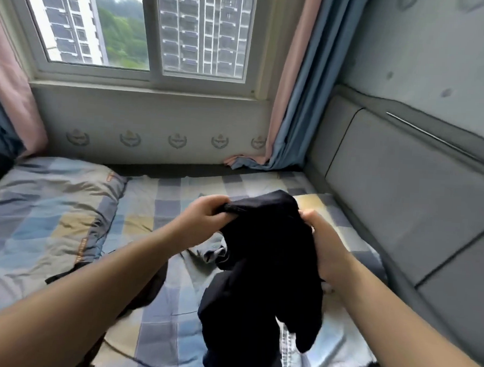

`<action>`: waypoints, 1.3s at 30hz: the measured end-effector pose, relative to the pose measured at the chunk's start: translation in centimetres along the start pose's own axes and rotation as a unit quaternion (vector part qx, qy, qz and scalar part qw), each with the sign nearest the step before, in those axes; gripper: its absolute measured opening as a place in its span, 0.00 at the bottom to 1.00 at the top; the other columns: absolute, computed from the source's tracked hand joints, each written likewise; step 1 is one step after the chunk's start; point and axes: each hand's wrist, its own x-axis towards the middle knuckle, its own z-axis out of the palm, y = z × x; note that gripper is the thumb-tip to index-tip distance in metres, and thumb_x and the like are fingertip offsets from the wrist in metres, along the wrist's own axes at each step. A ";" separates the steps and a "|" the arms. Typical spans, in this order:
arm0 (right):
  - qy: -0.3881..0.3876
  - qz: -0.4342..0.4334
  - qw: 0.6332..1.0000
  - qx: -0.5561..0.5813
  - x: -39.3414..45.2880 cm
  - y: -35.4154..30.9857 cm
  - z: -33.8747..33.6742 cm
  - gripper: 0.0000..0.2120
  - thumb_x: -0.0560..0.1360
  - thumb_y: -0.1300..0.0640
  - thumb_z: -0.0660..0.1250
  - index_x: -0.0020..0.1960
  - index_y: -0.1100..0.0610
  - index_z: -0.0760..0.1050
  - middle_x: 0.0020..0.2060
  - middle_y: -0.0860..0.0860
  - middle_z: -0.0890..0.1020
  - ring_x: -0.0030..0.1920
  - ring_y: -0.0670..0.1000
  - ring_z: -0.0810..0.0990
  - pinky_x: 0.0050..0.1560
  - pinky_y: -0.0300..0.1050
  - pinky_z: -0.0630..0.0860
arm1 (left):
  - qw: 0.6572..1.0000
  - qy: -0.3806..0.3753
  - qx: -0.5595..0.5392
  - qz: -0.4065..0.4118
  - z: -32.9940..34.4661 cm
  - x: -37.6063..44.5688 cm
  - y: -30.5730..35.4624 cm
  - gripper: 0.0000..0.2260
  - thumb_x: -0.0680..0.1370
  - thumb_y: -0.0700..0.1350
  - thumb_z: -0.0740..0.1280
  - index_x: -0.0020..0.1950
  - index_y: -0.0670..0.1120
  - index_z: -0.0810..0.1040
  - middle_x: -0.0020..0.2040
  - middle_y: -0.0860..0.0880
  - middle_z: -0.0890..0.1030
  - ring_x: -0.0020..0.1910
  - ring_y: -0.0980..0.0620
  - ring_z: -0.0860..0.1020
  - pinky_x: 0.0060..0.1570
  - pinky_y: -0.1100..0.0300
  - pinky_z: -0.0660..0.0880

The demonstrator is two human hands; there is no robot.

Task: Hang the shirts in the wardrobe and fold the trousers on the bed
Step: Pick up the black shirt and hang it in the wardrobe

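While both bare arms reach forward over the bed, the left hand is closed in a fist around a bunched upper edge of a black garment, and the right hand pinches the opposite side of that same edge, fingers curled tight into the cloth. Whether the garment is a shirt or trousers cannot be told. It hangs between the two hands, raised above the mattress, its lower folds drooping toward the camera. Beneath it on the checked bedsheet lies a crumpled grey-blue piece of clothing, and a pale denim item shows just under the hanging black cloth near the bottom edge. Another dark piece of fabric lies partly hidden under the left forearm. A folded checked quilt sits on the left of the bed. A grey padded headboard runs along the right, and a window with pink and blue curtains stands beyond the bed.
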 end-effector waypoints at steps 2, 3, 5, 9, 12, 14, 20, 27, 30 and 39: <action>0.021 -0.043 0.997 -0.056 -0.7 -0.9 -0.3 0.08 0.70 0.49 0.68 0.41 0.53 0.81 0.36 0.51 0.82 0.36 0.48 0.81 0.36 0.38 0.76 | 1.000 -0.018 0.007 0.020 -0.5 0.7 1.4 0.08 0.76 0.36 0.67 0.36 0.41 0.75 0.27 0.56 0.68 0.28 0.58 0.66 0.30 0.63 0.63; 0.042 -0.066 0.992 -0.094 -1.2 -1.2 -0.4 0.11 0.70 0.47 0.70 0.47 0.53 0.81 0.42 0.53 0.83 0.40 0.49 0.82 0.40 0.40 0.77 | 0.999 -0.032 0.011 0.034 -0.8 1.0 2.3 0.09 0.75 0.37 0.68 0.35 0.44 0.75 0.26 0.57 0.68 0.27 0.59 0.66 0.29 0.65 0.63; 0.085 -0.097 0.977 -0.172 -2.1 -1.8 -0.2 0.17 0.67 0.43 0.73 0.51 0.52 0.80 0.47 0.53 0.84 0.44 0.49 0.82 0.44 0.42 0.78 | 0.997 -0.063 0.002 0.048 -1.2 1.3 4.0 0.10 0.75 0.40 0.69 0.34 0.46 0.75 0.26 0.57 0.69 0.27 0.58 0.66 0.28 0.66 0.62; 0.161 -0.156 0.914 -0.338 -4.9 -2.5 0.8 0.08 0.73 0.48 0.70 0.50 0.47 0.79 0.42 0.42 0.84 0.42 0.40 0.81 0.43 0.34 0.75 | 0.991 -0.108 -0.058 0.050 -1.0 1.4 7.6 0.11 0.77 0.46 0.68 0.37 0.42 0.77 0.28 0.50 0.67 0.27 0.55 0.65 0.27 0.61 0.59; 0.193 -0.177 0.862 -0.433 -7.5 -2.3 2.2 0.03 0.77 0.49 0.66 0.49 0.46 0.77 0.38 0.35 0.82 0.40 0.34 0.78 0.42 0.31 0.70 | 0.976 -0.172 -0.134 0.025 -0.2 0.8 10.1 0.14 0.78 0.52 0.65 0.36 0.47 0.79 0.31 0.47 0.70 0.29 0.52 0.67 0.29 0.60 0.60; 0.204 -0.195 0.857 -0.432 -9.4 -2.1 3.8 0.10 0.75 0.43 0.64 0.50 0.46 0.78 0.38 0.37 0.82 0.40 0.36 0.78 0.42 0.31 0.71 | 0.959 -0.223 -0.176 0.010 0.8 0.2 11.4 0.14 0.78 0.54 0.65 0.39 0.46 0.80 0.35 0.43 0.72 0.33 0.49 0.69 0.31 0.59 0.61; 0.292 -0.253 0.821 -0.420 -14.3 -0.7 7.7 0.19 0.67 0.38 0.70 0.50 0.50 0.76 0.39 0.43 0.81 0.43 0.44 0.79 0.48 0.46 0.77 | 0.914 -0.365 -0.170 0.042 4.4 -2.2 14.4 0.15 0.79 0.54 0.64 0.37 0.50 0.84 0.30 0.50 0.77 0.28 0.53 0.73 0.27 0.62 0.66; 0.483 -0.257 0.704 -0.452 -21.1 1.7 8.2 0.07 0.70 0.52 0.73 0.47 0.47 0.78 0.41 0.45 0.83 0.44 0.44 0.81 0.49 0.46 0.77 | 0.874 -0.451 -0.156 0.089 9.0 -5.7 16.1 0.10 0.78 0.50 0.67 0.44 0.43 0.77 0.29 0.52 0.71 0.24 0.59 0.68 0.23 0.68 0.64; 0.548 -0.257 0.650 -0.459 -25.3 2.2 8.3 0.06 0.72 0.54 0.72 0.41 0.44 0.77 0.36 0.40 0.82 0.40 0.40 0.79 0.43 0.40 0.75 | 0.821 -0.527 -0.206 0.075 11.3 -8.2 17.0 0.11 0.76 0.43 0.69 0.52 0.37 0.74 0.33 0.51 0.74 0.27 0.60 0.73 0.25 0.69 0.68; 0.671 -0.297 0.546 -0.405 -39.8 5.9 10.8 0.05 0.74 0.54 0.69 0.42 0.44 0.78 0.38 0.35 0.81 0.42 0.36 0.78 0.42 0.25 0.70 | 0.670 -0.695 -0.241 0.095 18.9 -18.1 22.2 0.16 0.74 0.41 0.71 0.62 0.46 0.76 0.58 0.44 0.82 0.58 0.46 0.80 0.57 0.54 0.77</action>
